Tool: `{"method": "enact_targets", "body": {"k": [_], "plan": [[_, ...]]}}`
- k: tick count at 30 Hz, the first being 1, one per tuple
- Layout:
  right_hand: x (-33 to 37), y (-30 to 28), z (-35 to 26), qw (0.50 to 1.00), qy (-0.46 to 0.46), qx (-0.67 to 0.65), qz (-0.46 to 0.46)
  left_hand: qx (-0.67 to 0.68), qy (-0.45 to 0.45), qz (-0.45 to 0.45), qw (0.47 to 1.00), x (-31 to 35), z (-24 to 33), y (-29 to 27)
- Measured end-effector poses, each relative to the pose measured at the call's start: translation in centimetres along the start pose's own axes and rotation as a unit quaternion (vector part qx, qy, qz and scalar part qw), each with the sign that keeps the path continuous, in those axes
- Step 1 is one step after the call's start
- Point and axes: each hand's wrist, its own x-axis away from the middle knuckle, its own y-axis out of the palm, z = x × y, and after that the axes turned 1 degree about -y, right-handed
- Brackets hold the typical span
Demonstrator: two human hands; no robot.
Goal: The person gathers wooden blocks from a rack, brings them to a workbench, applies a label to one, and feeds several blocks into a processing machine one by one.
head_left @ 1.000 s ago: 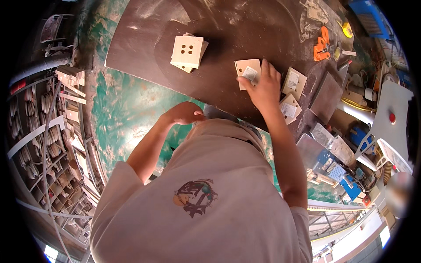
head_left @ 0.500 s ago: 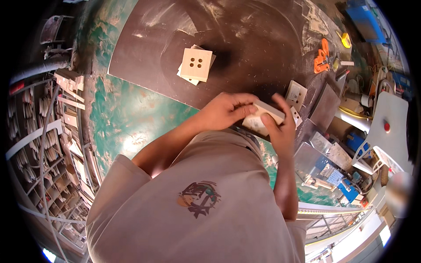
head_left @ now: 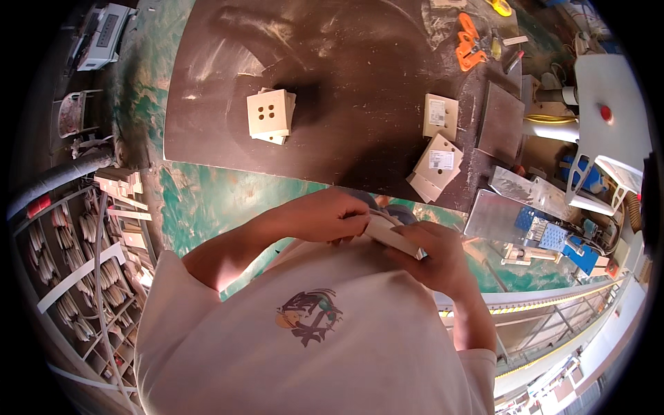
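Holds the wooden block (head_left: 391, 236) before the shirt (head_left: 318, 373), on the body side of the table (head_left: 360, 83), clamped in the right hand (head_left: 437, 256) at its lower-right end and slanting lengthwise up-left to the left hand (head_left: 337, 217), curled at the other end, impossible to say whether gripping.

A pale wooden block (head_left: 391, 238) is held near the center of the frame, a narrow edge turned up and slanting down to the right. Its right end is in the right hand (head_left: 437, 256); its left end meets the left hand's (head_left: 344, 216) fingers, though whether they grip is hard to tell. At upper left, a stack (head_left: 268, 114) of similar squares sits slightly askew, four dark holes in its top piece. At upper right, one labelled square (head_left: 440, 116) lies above an overlapping pair (head_left: 438, 163), also labelled.
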Motion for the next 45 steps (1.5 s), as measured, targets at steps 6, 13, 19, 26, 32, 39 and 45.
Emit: {"method": "enact_targets", "body": {"k": [6, 13, 19, 26, 32, 39, 45], "plan": [[6.6, -5.2, 2.9, 0.988, -0.028, -0.148, -0.037, -0.006, 0.123, -0.087, 0.989, -0.7, 2.0, 5.5], [20.9, -12.9, 14.1, 0.947, 0.186, -0.226, 0.132, 0.166, 0.148, -0.020, 0.975, 2.7, -2.8, 9.6], [24.1, -14.8, 25.5, 0.608, 0.290, -0.552, 0.492, 0.220, -0.186, 0.155, 0.945, 2.7, -17.2, 7.1], [24.4, -16.2, 30.7, 0.651, 0.271, -0.435, 0.560, 0.187, -0.172, 0.280, 0.926, -14.8, -23.2, 10.7], [22.3, -11.5, 29.3, 0.635, 0.273, -0.401, 0.601, -0.003, -0.089, 0.161, 0.983, -19.6, -21.5, 9.0], [19.2, -9.6, 29.8, 0.614, 0.218, -0.445, 0.615, -0.277, -0.056, 0.001, 0.959, -17.2, -10.0, 6.6], [19.0, -9.9, 28.6, 0.639, 0.163, -0.476, 0.582, -0.308, -0.018, -0.042, 0.950, -15.7, -3.2, 6.5]]}}
